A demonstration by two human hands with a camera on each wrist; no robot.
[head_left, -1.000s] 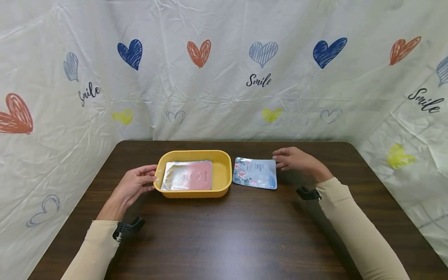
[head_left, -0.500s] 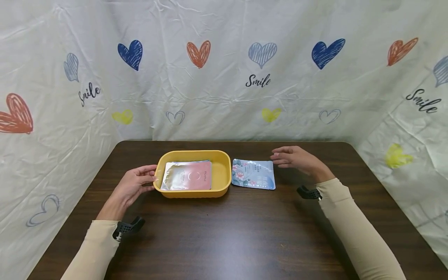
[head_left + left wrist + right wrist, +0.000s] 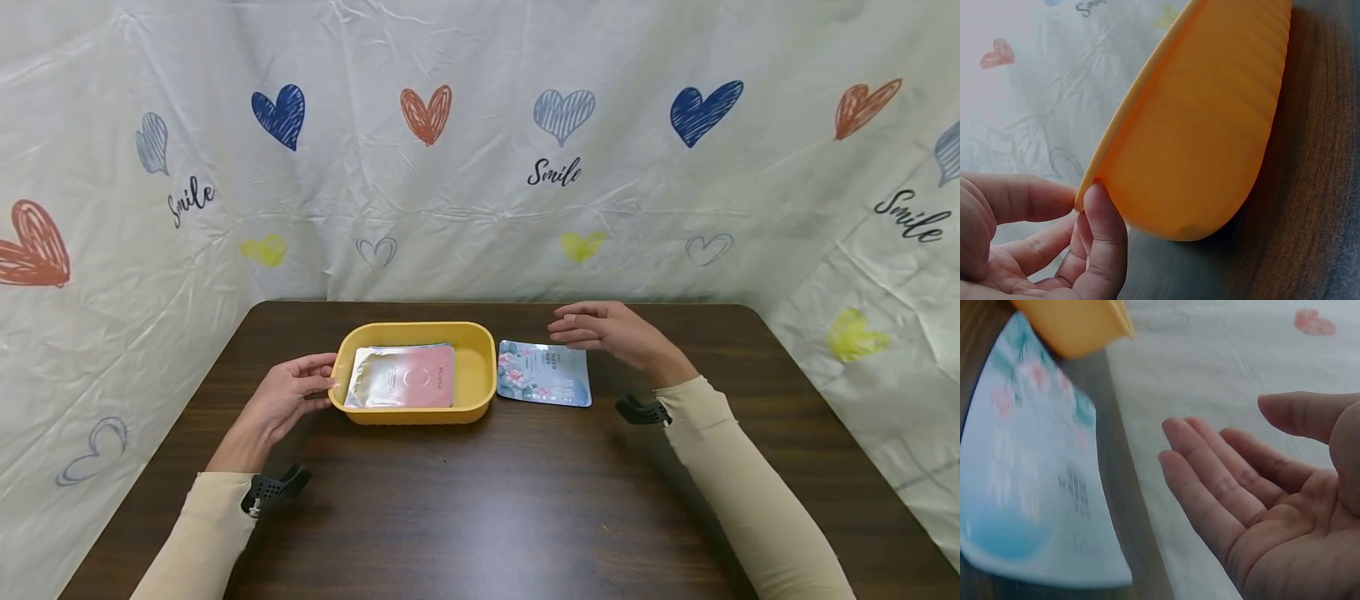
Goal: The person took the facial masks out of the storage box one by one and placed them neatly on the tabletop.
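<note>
My left hand (image 3: 283, 398) pinches the left end of a yellow plastic basket (image 3: 474, 367) by its rim; the left wrist view shows thumb and fingertips on either side of that rim (image 3: 1124, 112). Inside the basket, on its left, a pink and silver sachet (image 3: 408, 379) lies over another one, whose blue edge peeps out behind. A light blue sachet (image 3: 543, 375) with pink flowers lies flat on the table just right of the basket. My right hand (image 3: 618, 333) hovers above its far right corner, fingers extended and thumb apart, holding nothing. In the right wrist view the palm (image 3: 1291, 531) faces the camera.
The dark wooden table (image 3: 480, 508) ends a little behind the basket. A white cloth (image 3: 480, 200) printed with hearts and "Smile" hangs behind and along both sides. Black straps (image 3: 276, 487) sit at both wrists.
My right hand has moved from the right edge of the light blue sachet to the left and up, over its far corner. The sachet has shifted slightly left. My left hand stays on the basket.
</note>
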